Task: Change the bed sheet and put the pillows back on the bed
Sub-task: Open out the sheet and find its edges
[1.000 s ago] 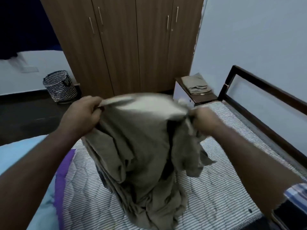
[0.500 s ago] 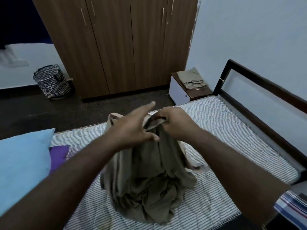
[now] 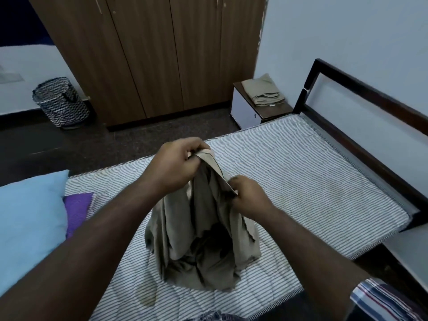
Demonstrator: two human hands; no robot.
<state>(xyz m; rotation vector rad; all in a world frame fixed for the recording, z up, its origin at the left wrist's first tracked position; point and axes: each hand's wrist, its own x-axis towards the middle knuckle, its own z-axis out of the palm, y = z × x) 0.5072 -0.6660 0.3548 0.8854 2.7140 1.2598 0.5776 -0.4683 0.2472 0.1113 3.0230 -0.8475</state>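
A bunched beige bed sheet (image 3: 201,246) hangs in a heap over the bare striped mattress (image 3: 312,181). My left hand (image 3: 176,165) grips the sheet's top edge, holding it up. My right hand (image 3: 250,195) pinches the same edge a little lower and to the right. A light blue pillow (image 3: 30,223) lies at the left end of the mattress, with a purple cloth (image 3: 77,207) beside it.
A dark bed frame (image 3: 361,149) runs along the right. A bedside table (image 3: 257,110) holds a folded beige cloth (image 3: 264,92). Wooden wardrobe doors (image 3: 162,54) stand behind, and a patterned laundry basket (image 3: 61,101) is on the dark floor at left.
My hands came together from a wide spread on the sheet, then my left hand closed on the top edge and my right hand slid down the edge. The sheet dropped lower onto the mattress.
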